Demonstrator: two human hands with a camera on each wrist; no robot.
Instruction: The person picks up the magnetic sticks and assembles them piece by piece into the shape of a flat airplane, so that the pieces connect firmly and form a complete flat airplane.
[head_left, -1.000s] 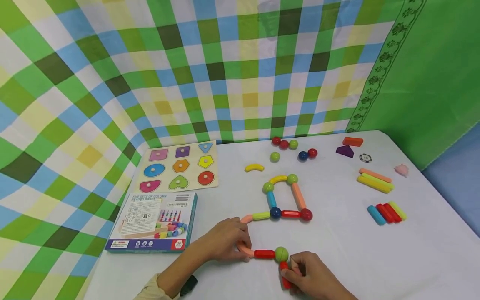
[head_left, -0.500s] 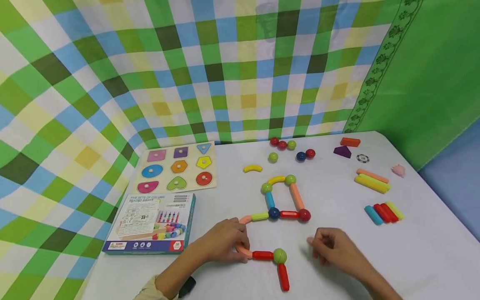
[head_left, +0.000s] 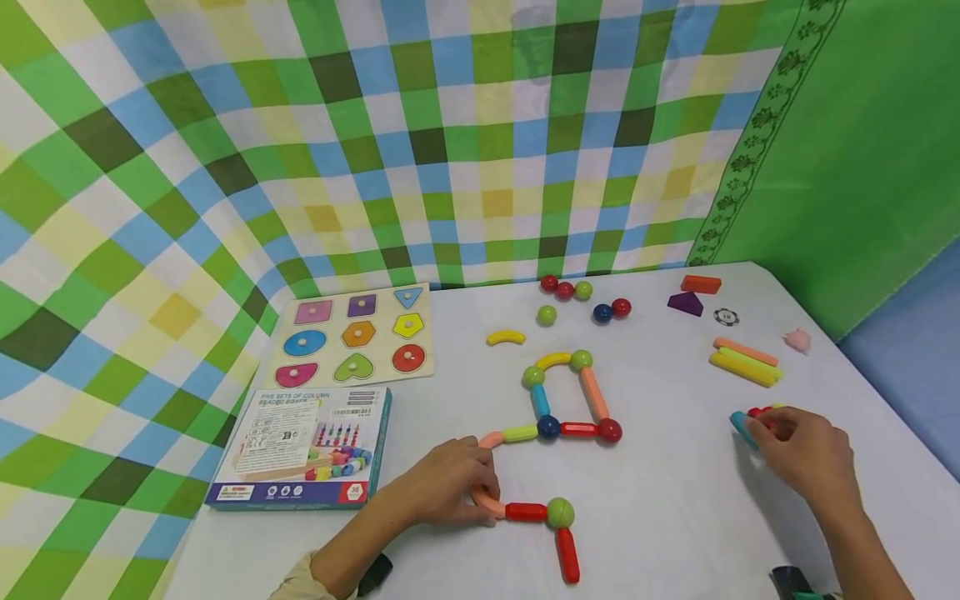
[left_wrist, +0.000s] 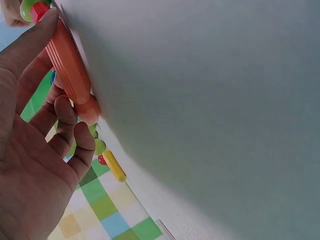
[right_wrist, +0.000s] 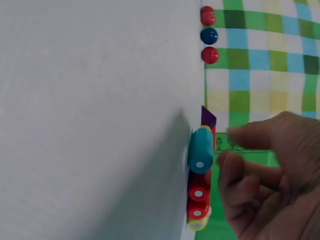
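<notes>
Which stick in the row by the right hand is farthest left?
The blue stick; to its right come two red sticks and one yellow-green stick.

The box (head_left: 300,450) at left reads "FIVE SETS OF COLUMN BEADED" along its far edge, the next word unclear, and "36" at its near right corner. Print on its sticker (head_left: 280,437) and the far-right chip (head_left: 726,317) is too small.

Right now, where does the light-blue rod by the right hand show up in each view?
Head: the light-blue rod is toward the right, below mid-height, beside the right hand.
Left wrist: not visible.
Right wrist: the light-blue rod is right of centre, just above the red rods.
Shared landmark: the checked cloth, in all three.
</notes>
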